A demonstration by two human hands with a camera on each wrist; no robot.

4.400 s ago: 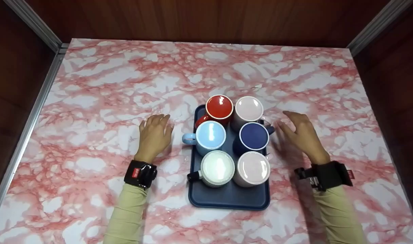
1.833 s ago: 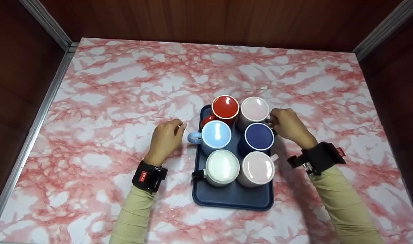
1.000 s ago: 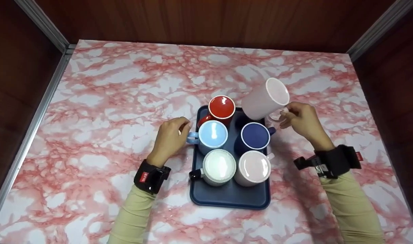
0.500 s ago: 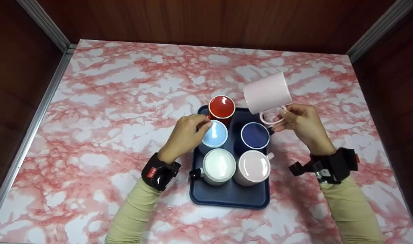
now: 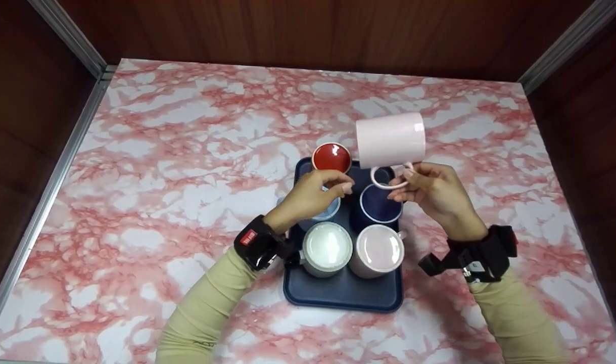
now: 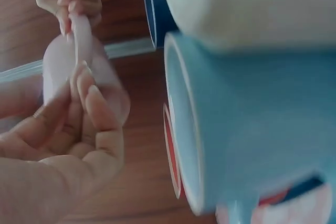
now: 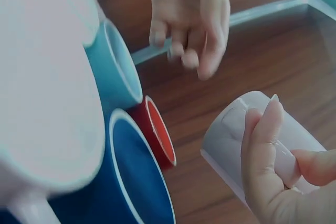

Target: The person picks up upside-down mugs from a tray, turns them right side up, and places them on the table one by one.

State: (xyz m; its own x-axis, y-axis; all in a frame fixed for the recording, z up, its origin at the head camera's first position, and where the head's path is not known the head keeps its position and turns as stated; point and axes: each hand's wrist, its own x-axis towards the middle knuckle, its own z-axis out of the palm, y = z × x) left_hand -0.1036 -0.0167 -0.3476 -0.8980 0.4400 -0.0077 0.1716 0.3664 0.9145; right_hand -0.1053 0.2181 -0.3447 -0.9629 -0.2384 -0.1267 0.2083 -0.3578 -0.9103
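My right hand (image 5: 441,194) pinches the handle of a pale pink mug (image 5: 391,140) above the far right corner of a dark blue tray (image 5: 343,298). The mug lies sideways in the air, its handle towards me. My left hand (image 5: 315,194) is over the light blue mug (image 5: 330,210), partly hiding it. Its fingers are loosely bent and hold nothing; the right wrist view shows this left hand (image 7: 191,19) apart from the lifted mug (image 7: 226,135). In the left wrist view the light blue mug (image 6: 262,124) stands close beside.
On the tray stand a red mug (image 5: 332,157), a navy mug (image 5: 381,205), a white mug (image 5: 328,247) with a black handle and a second pale pink mug (image 5: 378,247). The marbled table (image 5: 186,126) extends around the tray, with dark wooden panels (image 5: 313,30) behind.
My right hand has gripped the far pink mug's handle, lifted it off the tray and tipped it sideways. My left hand has moved right from beside the tray to over the light blue mug.
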